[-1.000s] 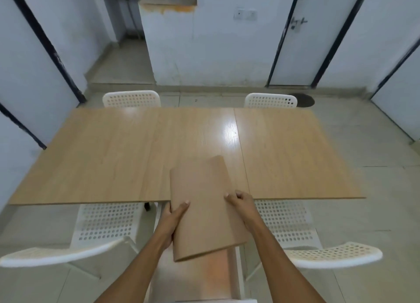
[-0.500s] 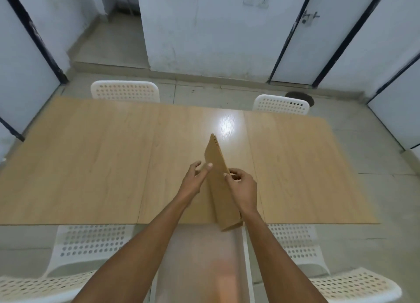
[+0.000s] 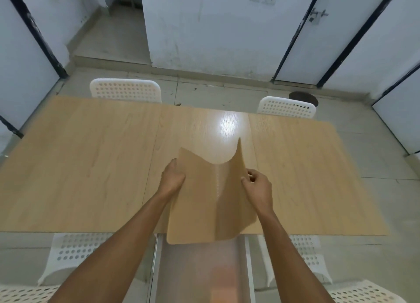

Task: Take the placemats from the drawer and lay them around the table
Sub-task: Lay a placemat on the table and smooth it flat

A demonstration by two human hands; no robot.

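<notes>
A tan placemat (image 3: 204, 202) hangs above the near edge of the light wooden table (image 3: 91, 166), bent into a trough between my hands. My left hand (image 3: 172, 177) grips its left edge and my right hand (image 3: 258, 184) pinches its right edge, whose far corner curls upward. The mat's near end overhangs the table's front edge. I cannot tell whether it is one mat or a stack.
Two white perforated chairs (image 3: 126, 90) (image 3: 287, 107) stand at the table's far side. Two more (image 3: 75, 255) (image 3: 311, 257) are tucked under the near side. A pale open drawer (image 3: 202, 273) juts out below the mat. Doors and white walls lie beyond.
The mat was flat a second ago, then turned on edge, and now spreads open in a bend between both hands. The view has tilted further over the table.
</notes>
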